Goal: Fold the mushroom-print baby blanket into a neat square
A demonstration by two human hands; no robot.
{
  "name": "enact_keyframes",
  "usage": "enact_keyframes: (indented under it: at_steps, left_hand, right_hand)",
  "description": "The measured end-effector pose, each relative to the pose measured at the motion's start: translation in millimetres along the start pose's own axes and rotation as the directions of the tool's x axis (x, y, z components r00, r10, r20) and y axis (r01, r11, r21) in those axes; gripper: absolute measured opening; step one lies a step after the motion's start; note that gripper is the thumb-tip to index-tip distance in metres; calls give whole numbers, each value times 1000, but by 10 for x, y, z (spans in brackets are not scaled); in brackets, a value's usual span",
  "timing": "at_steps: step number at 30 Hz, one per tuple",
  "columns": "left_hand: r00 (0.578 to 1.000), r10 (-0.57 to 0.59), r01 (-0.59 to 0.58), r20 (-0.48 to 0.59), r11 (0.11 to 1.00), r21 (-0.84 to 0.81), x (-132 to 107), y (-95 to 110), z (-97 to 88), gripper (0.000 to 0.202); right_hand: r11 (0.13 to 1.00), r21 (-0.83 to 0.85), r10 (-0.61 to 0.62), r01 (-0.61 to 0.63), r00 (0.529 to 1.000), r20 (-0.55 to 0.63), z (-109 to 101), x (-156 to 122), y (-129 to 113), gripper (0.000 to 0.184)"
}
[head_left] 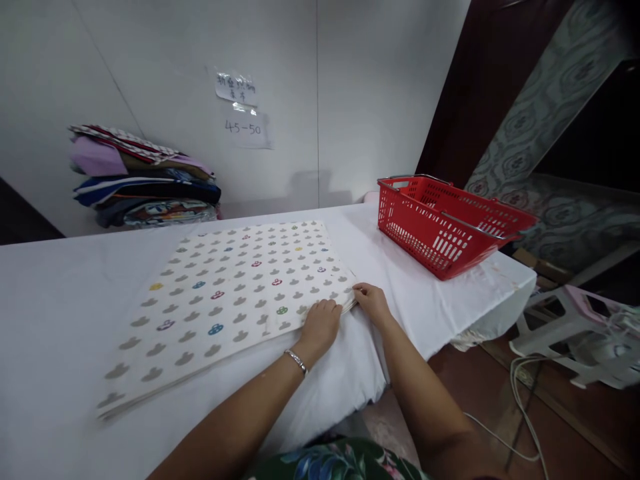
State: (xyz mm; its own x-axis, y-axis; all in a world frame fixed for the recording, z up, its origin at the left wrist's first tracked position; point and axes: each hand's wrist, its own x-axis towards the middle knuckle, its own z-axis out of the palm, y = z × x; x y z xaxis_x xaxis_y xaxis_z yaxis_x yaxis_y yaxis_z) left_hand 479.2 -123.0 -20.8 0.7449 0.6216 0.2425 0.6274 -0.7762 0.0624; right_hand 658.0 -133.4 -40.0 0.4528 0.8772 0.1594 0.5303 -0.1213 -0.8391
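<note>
A folded white cloth (240, 287) with grey and coloured mushroom-like prints lies flat on the table, its layers showing along the near edge. Both my hands are at its near right corner. My left hand (323, 325), with a bracelet at the wrist, has its fingers curled over the near edge of the cloth. Just to the right, my right hand (373, 301) pinches the corner between thumb and fingers. The undersides of the layers at my fingertips are hidden.
A red plastic basket (440, 230) with metal handles stands at the table's right end. Several folded fabrics (145, 177) are stacked at the back left. Paper notes (245, 127) hang on the wall. A white stool (575, 320) and cables (523, 400) are on the floor, right.
</note>
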Motion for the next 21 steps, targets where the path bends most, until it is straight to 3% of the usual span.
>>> enact_keyframes:
  at_steps: [3, 5, 8, 10, 13, 16, 21]
  left_hand:
    - [1000, -3, 3, -12, 1000, -11, 7, -2, 1, 19]
    - [1000, -12, 12, -13, 999, -35, 2, -8, -10, 19]
    - [1000, -18, 16, -26, 996, -86, -5, -28, -12, 20]
    - [999, -30, 26, -37, 992, -121, -6, -45, 2, 20]
    - [997, -72, 65, -39, 985, -162, -7, -64, 16, 19]
    - [989, -145, 140, -16, 974, -176, -10, -68, -5, 17]
    - [982, -186, 190, 39, 965, -182, -12, -48, -60, 14]
  right_hand:
    - [982, -163, -93, 91, 996, -3, -54, -71, -118, 21]
    - [927, -297, -245, 228, 969, -19, -73, -158, -216, 24]
    - [811, -328, -495, 484, 867, 55, -48, -325, -306, 32]
    - [751, -281, -574, 598, 801, 169, -12, -432, -304, 40]
    - [728, -286, -565, 624, 781, 267, 25, -532, -257, 44]
    - [702, -366, -532, 611, 791, 300, 28, -542, -252, 36]
    - [627, -439, -518, 644, 765, 382, 45, -437, -310, 23]
